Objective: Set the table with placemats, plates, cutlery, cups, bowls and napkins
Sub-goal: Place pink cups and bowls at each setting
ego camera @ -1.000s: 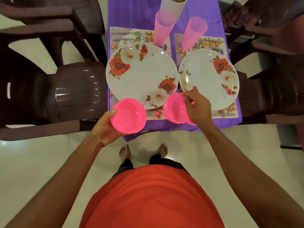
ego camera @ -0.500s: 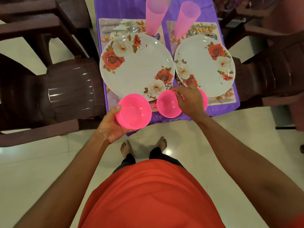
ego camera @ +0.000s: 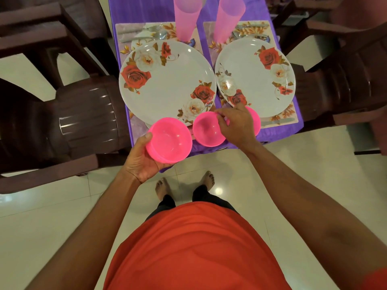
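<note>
Head view: my left hand (ego camera: 142, 162) cups a pink bowl (ego camera: 169, 141) from below, thumb on the near rim and fingers curled under it, the hollow tilted toward me. My right hand (ego camera: 236, 126) pinches the far rim of a second pink bowl (ego camera: 207, 130) between thumb and fingertips. That bowl hangs just beside the first, between my two hands, over the near edge of the purple tablecloth (ego camera: 278, 132); I cannot tell whether it touches the cloth. Past the right knuckles a further pink piece (ego camera: 254, 120) shows, and I cannot tell what it is.

Just beyond the left hand lies a rose-patterned plate (ego camera: 167, 82) on a floral placemat (ego camera: 138, 130). Just beyond the right hand lies a second rose-patterned plate (ego camera: 255, 76) on its own placemat (ego camera: 209, 38), with a knife (ego camera: 276, 121) on the hand's outer side. Farther from both hands stand a pink tumbler (ego camera: 186, 17) and a second pink tumbler (ego camera: 228, 19), and a fork and spoon (ego camera: 156, 32) lie near the first. A dark brown plastic chair (ego camera: 83, 122) stands outside my left hand.
</note>
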Demonstrator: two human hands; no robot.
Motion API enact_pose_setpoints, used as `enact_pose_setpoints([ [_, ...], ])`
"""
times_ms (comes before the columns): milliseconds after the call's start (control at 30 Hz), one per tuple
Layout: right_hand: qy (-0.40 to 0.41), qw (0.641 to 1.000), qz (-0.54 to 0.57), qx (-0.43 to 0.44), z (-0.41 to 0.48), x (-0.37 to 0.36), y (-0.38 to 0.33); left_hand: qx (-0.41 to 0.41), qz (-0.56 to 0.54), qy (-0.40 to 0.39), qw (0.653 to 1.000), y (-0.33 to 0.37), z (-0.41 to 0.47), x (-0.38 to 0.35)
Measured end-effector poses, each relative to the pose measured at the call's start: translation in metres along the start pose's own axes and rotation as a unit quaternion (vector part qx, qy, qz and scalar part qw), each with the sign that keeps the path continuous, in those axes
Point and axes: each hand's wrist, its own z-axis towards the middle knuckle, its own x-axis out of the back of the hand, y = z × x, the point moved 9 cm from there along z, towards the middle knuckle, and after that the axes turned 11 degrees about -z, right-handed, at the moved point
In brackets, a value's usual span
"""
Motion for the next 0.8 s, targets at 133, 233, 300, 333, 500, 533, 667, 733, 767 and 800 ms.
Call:
enact_pose_setpoints([
  [133, 0.004, 1.0, 0.011, -0.009, -0.001, 0.0, 0.001, -0.003, -0.003, -0.001, 1.0, 0.001, 0.001, 0.0],
  [233, 0.011, 0.999, 0.028, -0.016, -0.003, 0.002, 0.001, -0.006, -0.006, -0.007, 1.0, 0.005, 0.001, 0.002],
  [300, 0.025, 0.998, 0.053, -0.028, -0.004, 0.008, 0.0, -0.01, -0.007, -0.016, 1.0, 0.007, 0.0, 0.004],
  [333, 0.035, 0.996, 0.067, -0.038, -0.004, 0.013, -0.002, -0.011, -0.009, -0.019, 1.0, 0.008, 0.0, 0.005],
  [500, 0.056, 0.987, 0.121, -0.086, -0.009, 0.032, -0.01, -0.018, -0.009, -0.024, 1.0, 0.012, -0.006, 0.008],
  [533, 0.039, 0.981, 0.153, -0.116, -0.012, 0.033, -0.013, -0.019, -0.01, -0.024, 0.999, 0.013, -0.008, 0.008],
  [667, -0.048, 0.939, 0.28, -0.195, -0.024, 0.03, -0.059, -0.033, -0.018, -0.042, 0.998, 0.019, -0.02, 0.001],
  [733, -0.111, 0.919, 0.326, -0.192, -0.028, 0.02, -0.097, -0.048, -0.01, -0.033, 0.998, 0.024, -0.029, 0.003],
  [767, -0.14, 0.91, 0.342, -0.187, -0.029, 0.013, -0.114, -0.054, -0.007, -0.021, 0.998, 0.027, -0.033, 0.006],
  [800, -0.16, 0.904, 0.352, -0.181, -0.031, 0.007, -0.13, -0.061, -0.004, -0.01, 0.998, 0.031, -0.039, 0.008],
])
